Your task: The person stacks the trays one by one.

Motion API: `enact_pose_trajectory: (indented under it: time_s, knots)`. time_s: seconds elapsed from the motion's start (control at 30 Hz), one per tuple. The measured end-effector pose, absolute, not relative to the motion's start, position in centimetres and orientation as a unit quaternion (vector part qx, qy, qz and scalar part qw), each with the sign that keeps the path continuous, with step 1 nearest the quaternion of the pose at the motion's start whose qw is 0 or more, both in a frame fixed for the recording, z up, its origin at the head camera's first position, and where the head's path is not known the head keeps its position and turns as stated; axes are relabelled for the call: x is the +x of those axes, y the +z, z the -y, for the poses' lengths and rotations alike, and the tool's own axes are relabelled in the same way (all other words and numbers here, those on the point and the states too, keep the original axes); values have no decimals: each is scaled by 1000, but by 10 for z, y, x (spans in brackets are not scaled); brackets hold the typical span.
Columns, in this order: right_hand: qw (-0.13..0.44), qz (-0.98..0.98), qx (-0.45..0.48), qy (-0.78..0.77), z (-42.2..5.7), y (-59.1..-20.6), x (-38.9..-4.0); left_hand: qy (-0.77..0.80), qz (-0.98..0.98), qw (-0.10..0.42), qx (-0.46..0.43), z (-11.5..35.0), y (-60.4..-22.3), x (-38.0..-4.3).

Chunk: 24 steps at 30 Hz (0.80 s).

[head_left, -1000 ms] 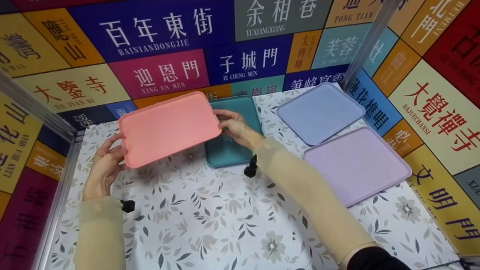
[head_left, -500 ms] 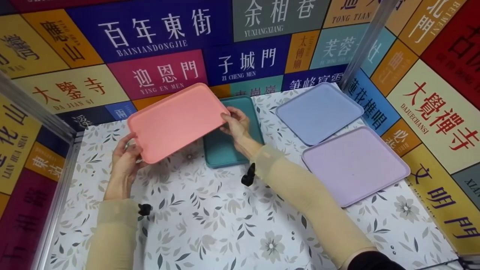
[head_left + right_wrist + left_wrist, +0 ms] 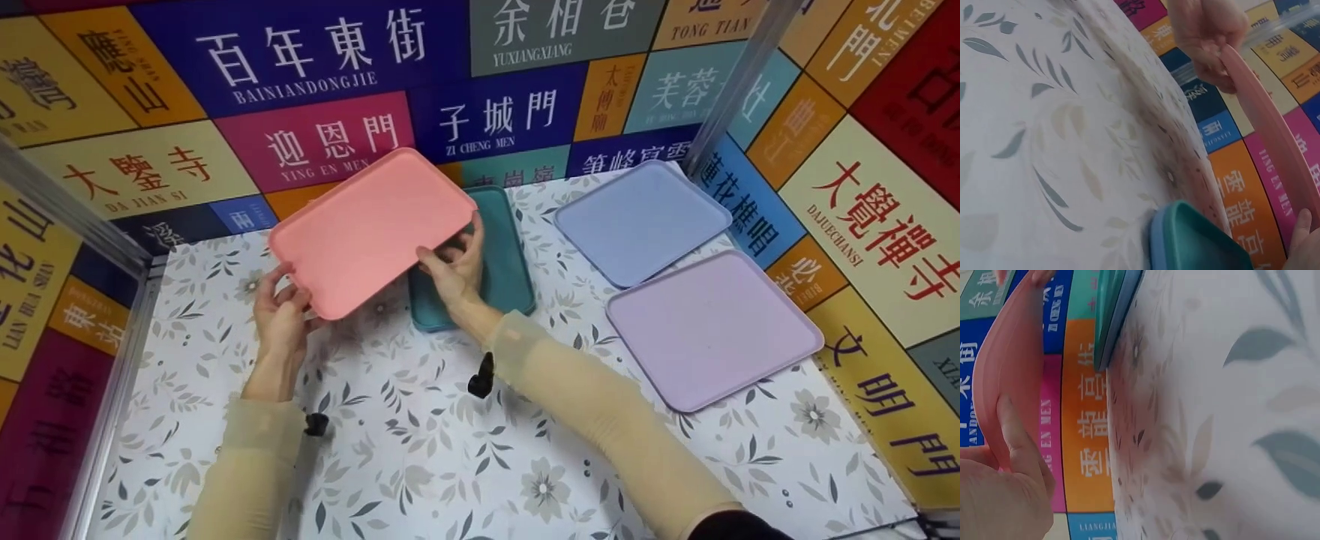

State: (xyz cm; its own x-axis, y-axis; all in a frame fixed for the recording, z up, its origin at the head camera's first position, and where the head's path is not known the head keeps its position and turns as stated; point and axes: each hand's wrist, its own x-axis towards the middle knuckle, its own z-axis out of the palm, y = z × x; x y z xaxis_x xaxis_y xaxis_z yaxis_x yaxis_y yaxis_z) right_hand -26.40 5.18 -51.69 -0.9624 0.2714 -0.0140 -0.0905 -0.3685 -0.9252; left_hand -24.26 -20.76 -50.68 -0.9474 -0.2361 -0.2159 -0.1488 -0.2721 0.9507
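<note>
A pink rectangular tray (image 3: pixel 375 232) is held up off the table, tilted, with its right part over a teal tray (image 3: pixel 508 255). My left hand (image 3: pixel 283 315) grips the pink tray by its near left corner, thumb on the rim. My right hand (image 3: pixel 455 277) holds its near right edge, with the thumb at the rim and the fingers reaching towards the right corner. In the left wrist view, a blue tray (image 3: pixel 1123 315) lies directly beneath the teal tray (image 3: pixel 1107 309). Some fingers of both hands are hidden behind the pink tray.
To the right, a light blue tray (image 3: pixel 641 221) and a lavender tray (image 3: pixel 712 330) lie flat, their edges meeting or slightly overlapping. A leaf-patterned cloth (image 3: pixel 420 450) covers the table. Panels with printed signs (image 3: pixel 322 45) wall in the back and sides.
The pink tray has moved right and slightly up, turning so its right end rises. My left hand travelled right with it. My right hand shifted its hold along the near right edge.
</note>
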Motion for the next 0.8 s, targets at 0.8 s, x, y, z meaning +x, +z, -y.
enact_pose_trajectory:
  time_s: [0.8]
  knots:
    - [136,560,-82,813,-17,-527,-240,-791,589,67,153,171,-509,-225]
